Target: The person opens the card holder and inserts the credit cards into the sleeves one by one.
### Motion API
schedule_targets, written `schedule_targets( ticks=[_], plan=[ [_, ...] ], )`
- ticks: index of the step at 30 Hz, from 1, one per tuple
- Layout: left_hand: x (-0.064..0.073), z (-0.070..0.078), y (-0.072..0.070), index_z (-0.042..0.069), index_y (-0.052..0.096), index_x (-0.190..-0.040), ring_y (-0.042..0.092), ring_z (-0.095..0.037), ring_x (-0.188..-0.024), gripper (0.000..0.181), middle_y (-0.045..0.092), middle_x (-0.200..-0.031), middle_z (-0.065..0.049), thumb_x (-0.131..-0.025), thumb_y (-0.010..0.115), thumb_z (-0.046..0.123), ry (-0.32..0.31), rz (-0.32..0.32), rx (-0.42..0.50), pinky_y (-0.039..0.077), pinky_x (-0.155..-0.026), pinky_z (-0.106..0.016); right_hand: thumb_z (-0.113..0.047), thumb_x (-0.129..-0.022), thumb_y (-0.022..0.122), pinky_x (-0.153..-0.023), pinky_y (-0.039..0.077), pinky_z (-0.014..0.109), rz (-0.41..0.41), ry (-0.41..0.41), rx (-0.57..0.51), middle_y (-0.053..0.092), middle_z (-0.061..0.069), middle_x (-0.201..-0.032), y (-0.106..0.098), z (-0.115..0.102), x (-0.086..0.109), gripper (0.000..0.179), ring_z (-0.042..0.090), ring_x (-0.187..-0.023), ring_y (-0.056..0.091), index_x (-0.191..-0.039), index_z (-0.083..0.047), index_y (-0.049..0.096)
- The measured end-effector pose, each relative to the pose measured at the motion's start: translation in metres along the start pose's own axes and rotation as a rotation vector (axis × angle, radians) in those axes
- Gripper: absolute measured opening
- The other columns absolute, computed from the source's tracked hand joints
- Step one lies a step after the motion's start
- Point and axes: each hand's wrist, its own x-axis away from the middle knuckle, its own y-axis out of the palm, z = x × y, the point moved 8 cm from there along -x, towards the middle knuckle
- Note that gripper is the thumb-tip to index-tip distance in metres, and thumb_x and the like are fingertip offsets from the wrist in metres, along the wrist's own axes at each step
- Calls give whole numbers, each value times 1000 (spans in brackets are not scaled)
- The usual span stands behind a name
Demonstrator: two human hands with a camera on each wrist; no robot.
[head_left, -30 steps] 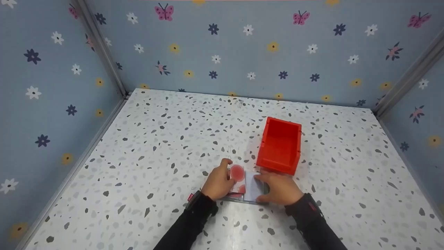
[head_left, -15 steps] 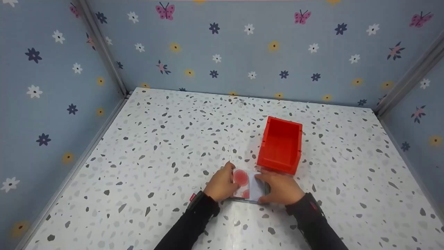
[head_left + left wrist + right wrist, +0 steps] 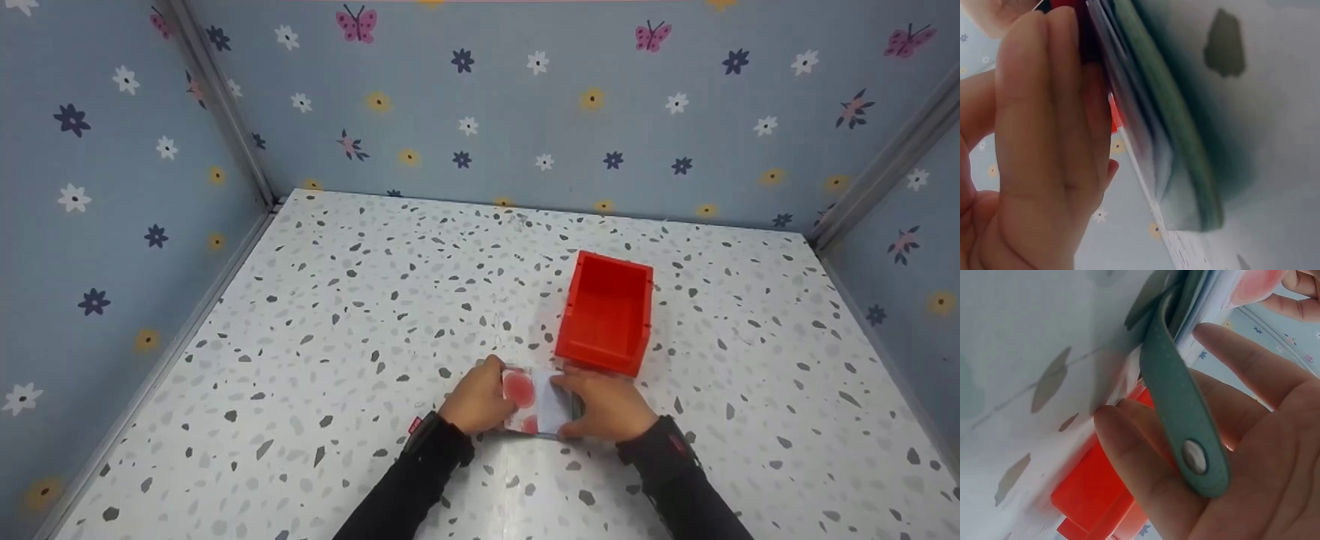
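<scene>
A green card holder lies on the table between my hands; in the right wrist view its strap (image 3: 1185,410) with a metal snap sticks out over my right palm. In the left wrist view, the holder's green cover edge (image 3: 1176,124) and clear sleeves show. A white card with pink circles (image 3: 519,390) lies over its left part, and my left hand (image 3: 475,397) grips that card by its left side. A plain white sheet (image 3: 553,405) lies to its right. My right hand (image 3: 611,405) holds the holder's right end, thumb and forefinger spread across it.
A red open-topped bin (image 3: 606,315) stands just beyond my right hand, its near edge close to the holder. The speckled table (image 3: 360,300) is enclosed by patterned blue walls (image 3: 510,105) at the back and both sides.
My left hand has moved slightly right and down with the pink-circled card, which now covers more of the clear sleeve and part of the white sheet. My right hand stays about in place.
</scene>
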Motion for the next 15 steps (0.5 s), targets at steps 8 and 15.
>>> schedule_targets(
  ticks=[8, 15],
  plan=[
    [-1, 2, 3, -1, 54, -124, 57, -13, -62, 49, 62, -87, -6, -77, 69, 2, 28, -3, 32, 51, -61, -27, -31, -64, 89, -107, 46, 48, 17, -25, 11, 58, 1, -141, -1, 0, 0, 75, 20, -132, 54, -133, -23, 62],
    [-3, 6, 2, -10, 51, -132, 65, -27, -88, 57, 67, -103, -18, -80, 70, 2, 71, 70, -14, 54, -87, -42, -33, -65, 89, -106, 47, 48, 34, -24, 39, 59, 2, -140, 0, 0, -1, 74, 21, -131, 55, -132, -23, 62]
  ],
)
